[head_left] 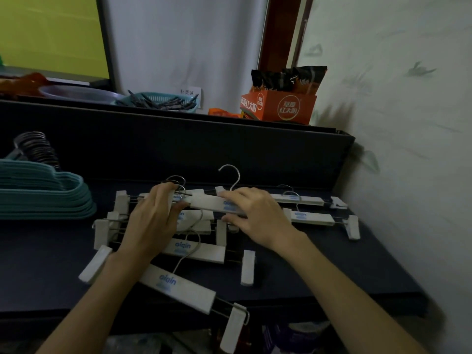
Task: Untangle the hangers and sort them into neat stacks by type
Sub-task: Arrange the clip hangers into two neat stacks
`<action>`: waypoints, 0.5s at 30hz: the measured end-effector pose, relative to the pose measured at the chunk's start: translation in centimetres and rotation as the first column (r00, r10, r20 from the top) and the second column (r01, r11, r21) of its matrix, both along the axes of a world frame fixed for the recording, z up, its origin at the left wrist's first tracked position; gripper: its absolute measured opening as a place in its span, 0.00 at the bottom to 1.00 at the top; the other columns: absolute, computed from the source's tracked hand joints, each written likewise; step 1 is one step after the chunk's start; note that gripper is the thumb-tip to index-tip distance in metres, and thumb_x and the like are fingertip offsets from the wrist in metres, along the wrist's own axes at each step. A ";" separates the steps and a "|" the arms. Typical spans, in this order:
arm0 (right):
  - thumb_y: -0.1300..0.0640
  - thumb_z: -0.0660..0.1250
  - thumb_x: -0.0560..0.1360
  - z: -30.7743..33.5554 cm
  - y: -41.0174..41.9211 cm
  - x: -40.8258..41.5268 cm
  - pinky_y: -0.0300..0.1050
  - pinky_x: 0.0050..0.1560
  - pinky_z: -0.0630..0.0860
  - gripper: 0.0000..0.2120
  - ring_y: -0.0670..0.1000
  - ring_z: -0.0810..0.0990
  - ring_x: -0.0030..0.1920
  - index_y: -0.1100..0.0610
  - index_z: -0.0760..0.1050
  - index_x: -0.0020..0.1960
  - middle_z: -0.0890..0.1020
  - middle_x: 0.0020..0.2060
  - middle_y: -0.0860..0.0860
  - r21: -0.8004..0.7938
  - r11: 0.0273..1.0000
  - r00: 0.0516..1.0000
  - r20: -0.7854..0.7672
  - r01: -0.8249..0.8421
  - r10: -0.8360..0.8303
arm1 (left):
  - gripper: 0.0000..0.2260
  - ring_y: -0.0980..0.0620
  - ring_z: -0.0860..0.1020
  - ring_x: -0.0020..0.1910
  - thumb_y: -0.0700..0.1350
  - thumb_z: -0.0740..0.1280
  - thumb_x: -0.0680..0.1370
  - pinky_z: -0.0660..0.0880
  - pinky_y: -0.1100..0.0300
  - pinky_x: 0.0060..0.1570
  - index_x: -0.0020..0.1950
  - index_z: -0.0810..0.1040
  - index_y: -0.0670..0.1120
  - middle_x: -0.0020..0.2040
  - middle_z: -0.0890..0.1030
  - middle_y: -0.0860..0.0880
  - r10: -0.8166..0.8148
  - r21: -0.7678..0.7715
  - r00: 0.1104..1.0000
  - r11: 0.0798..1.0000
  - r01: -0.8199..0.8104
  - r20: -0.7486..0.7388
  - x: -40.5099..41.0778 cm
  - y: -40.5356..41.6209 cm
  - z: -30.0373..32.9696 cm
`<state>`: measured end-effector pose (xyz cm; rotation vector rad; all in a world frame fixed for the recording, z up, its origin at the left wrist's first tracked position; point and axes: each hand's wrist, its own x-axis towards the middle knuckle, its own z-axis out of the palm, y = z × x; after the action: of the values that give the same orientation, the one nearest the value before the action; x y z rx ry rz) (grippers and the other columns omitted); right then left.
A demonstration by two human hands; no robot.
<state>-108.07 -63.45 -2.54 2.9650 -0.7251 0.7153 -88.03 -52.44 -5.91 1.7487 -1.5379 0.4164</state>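
A loose pile of white clip hangers (196, 251) with metal hooks lies on the dark table (332, 267). My left hand (150, 221) and my right hand (255, 215) both grip one white clip hanger (212, 201) by its bar, held just above the pile with its hook pointing up. Two more white clip hangers (311, 217) lie apart at the right. A neat stack of teal hangers (43, 198) sits at the far left, hooks together. Nearest me, one white clip hanger (178, 290) overhangs the table's front edge.
A dark raised panel (204, 146) backs the table. Behind it stand a teal basket (158, 100), a plastic basin (76, 94) and an orange carton (283, 106). A wall (396, 123) closes in the right side. Clutter lies below the table's front edge.
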 end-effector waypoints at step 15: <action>0.60 0.71 0.72 0.8 -1.0 -4.5 0.52 0.58 0.70 0.18 0.53 0.79 0.51 0.55 0.77 0.62 0.81 0.51 0.51 -0.144 0.960 0.961 0.178 0.240 -0.213 | 0.38 0.41 0.77 0.60 0.68 0.58 0.72 0.73 0.44 0.55 0.76 0.59 0.48 0.68 0.73 0.43 0.006 0.096 0.999 0.995 -0.002 -0.035 0.2 0.4 -0.1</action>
<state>-112.60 -64.46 -1.76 2.6424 -0.9475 0.9528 -87.83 -52.08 -5.97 1.8231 -1.5523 0.3172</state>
